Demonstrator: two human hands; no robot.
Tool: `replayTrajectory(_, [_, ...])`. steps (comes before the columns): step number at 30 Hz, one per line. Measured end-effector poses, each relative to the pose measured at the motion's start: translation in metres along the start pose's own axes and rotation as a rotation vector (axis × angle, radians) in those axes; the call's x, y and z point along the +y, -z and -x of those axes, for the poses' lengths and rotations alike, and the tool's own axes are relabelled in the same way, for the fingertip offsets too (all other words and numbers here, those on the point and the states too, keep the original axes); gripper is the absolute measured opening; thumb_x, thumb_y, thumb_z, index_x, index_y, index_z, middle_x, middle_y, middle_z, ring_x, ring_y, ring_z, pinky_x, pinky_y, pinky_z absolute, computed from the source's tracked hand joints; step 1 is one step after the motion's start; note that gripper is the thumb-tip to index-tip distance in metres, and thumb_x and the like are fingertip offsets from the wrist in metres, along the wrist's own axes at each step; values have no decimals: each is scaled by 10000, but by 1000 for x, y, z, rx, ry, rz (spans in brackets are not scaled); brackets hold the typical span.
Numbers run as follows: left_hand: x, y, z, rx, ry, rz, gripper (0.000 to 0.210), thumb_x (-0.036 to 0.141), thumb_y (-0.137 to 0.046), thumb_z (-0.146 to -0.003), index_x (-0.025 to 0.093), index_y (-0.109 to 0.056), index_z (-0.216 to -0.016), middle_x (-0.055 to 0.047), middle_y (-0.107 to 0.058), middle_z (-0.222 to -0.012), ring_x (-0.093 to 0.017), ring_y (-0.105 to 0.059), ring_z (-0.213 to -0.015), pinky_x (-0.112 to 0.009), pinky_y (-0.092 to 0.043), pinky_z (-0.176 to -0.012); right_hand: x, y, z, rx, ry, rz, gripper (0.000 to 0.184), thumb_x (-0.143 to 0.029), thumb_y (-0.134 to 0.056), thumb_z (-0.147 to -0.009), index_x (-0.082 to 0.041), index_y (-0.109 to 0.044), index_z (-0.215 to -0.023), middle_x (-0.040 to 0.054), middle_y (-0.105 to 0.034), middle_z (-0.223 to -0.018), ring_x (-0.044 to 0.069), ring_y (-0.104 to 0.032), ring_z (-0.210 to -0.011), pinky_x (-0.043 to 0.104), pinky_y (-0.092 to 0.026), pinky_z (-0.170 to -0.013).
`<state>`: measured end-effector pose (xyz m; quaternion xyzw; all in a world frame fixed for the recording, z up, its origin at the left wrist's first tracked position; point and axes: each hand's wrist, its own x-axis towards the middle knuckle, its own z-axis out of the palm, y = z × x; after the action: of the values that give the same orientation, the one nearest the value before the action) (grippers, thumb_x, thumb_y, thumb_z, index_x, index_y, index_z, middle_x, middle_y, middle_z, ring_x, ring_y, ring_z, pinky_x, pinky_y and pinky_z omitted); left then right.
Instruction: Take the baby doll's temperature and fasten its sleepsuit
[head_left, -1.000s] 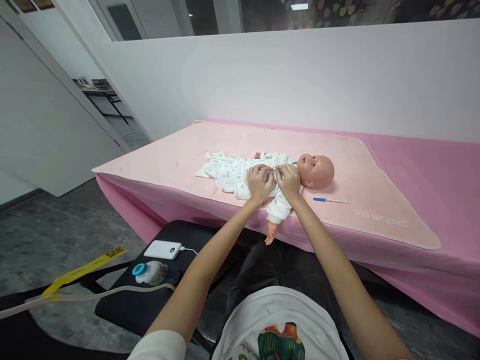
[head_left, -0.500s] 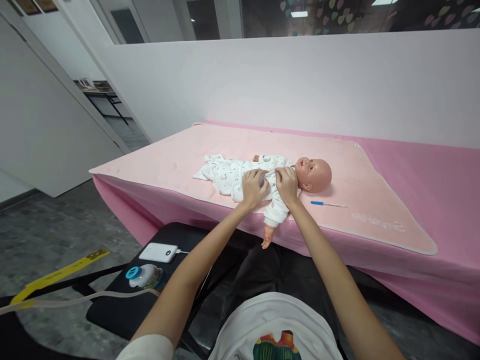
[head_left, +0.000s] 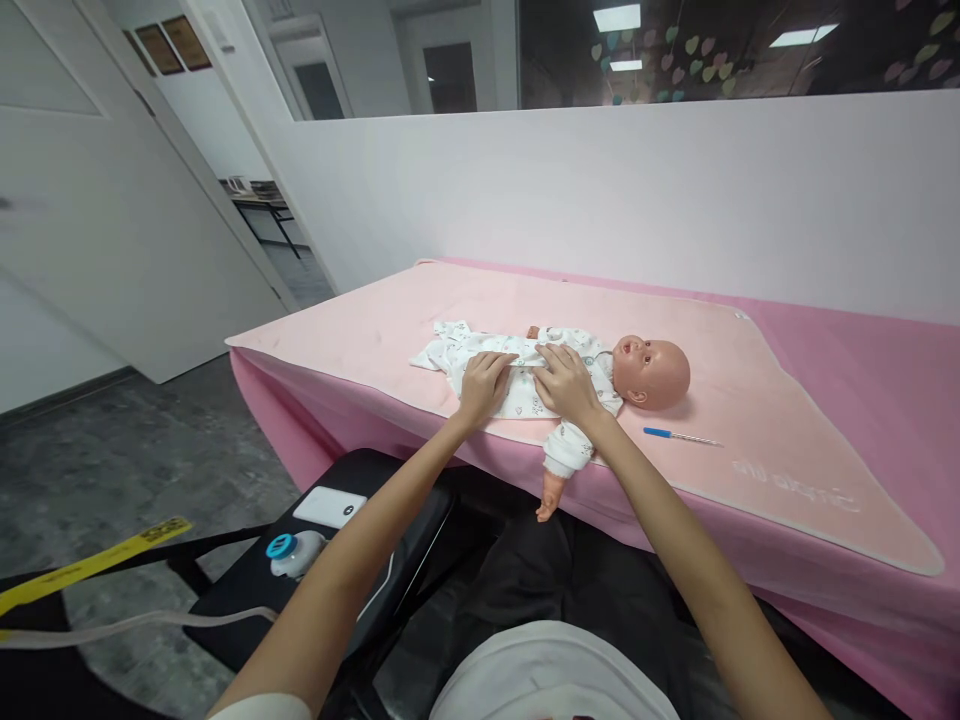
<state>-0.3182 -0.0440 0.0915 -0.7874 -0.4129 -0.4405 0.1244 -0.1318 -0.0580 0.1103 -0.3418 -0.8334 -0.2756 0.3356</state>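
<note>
— Our left hand (head_left: 484, 385) sits on the front of the white garment (head_left: 523, 380), fingers bent and close together. Is it pinching?

— We cannot tell. The doll (head_left: 517, 405) wearing it lies on its back on the pink mat (head_left: 352, 340), at twelve o'clock from us.

— What could go wrong there?

— If we tug unevenly, the cloth may bunch, or we may drag the doll towards us.

— And the doll's arm (head_left: 551, 497), pointing to six o'clock past the mat's near edge?

— Leaning in, we might knock it and twist the body.

— Our right hand (head_left: 566, 383) has loosely spread fingers; whether they grip cloth, we cannot tell.

— Pushing hard could roll the head (head_left: 651, 372), at its three o'clock.

— The blue-handled tool (head_left: 681, 436), at its four o'clock?

— Our forearm, swinging wide, could brush it.
</note>
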Motion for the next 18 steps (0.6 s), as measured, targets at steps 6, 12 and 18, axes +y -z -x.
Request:
replayTrajectory(6, [1, 3, 2, 2, -26, 0, 238, 136, -459, -851, 191, -622, -1014, -52, -662, -965, -213, -544, -918, -354, -409, -810, -9, -16, -10, -74, -163, -1, 305, -307, -439, -919, -109, -670, -891, 184, -573, -1251, 303, -487, -1182, 490, -335, -1032])
replayTrajectory(12, [0, 2, 2, 137, 85, -27, 253, 178, -396, -922, 219, -645, -937, -31, -687, -951, -201, -556, -907, -365, -386, -835, -11, -7, 0, -16, -52, -84, 200, -176, -440, -889, -133, -630, -939, 132, -641, -1077, 252, -543, -1034, 410, -386, -975])
replayTrajectory(18, [6, 7, 3, 59, 42, -4, 265, 219, -378, -910, 218, -636, -972, -43, -665, -1027, -215, -543, -982, -386, -377, -886, -11, -4, 1, 35, -42, -141, 218, -173, -408, -910, -173, -626, -904, 86, -663, -966, 224, -561, -932, 374, -403, -912])
